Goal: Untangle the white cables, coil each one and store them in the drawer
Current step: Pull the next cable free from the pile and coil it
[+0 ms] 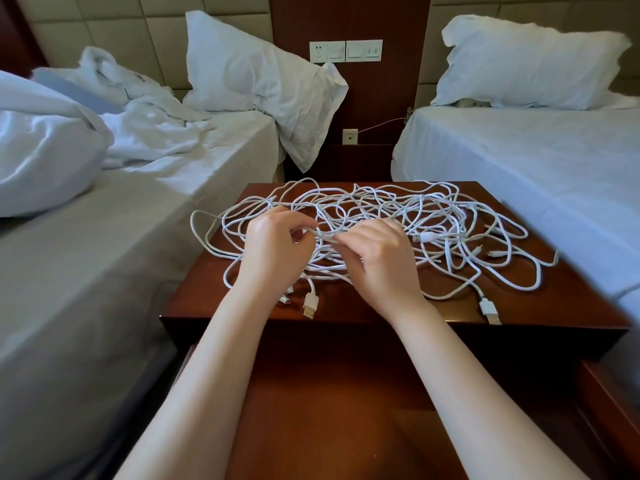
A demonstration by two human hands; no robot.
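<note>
White cables (381,216), tangled, uncoiled mass.

Nightstand (568,303) sits between the 2 beds, left bed (121,244) and right bed (519,161). Cables (374,206) sprawl all over its top, 1 loop past the left edge. Drawer (346,410) sticks out in front, lower down. Switch panel's (346,51) on the wall behind. Duvet's (45,150) on the left bed.
</note>
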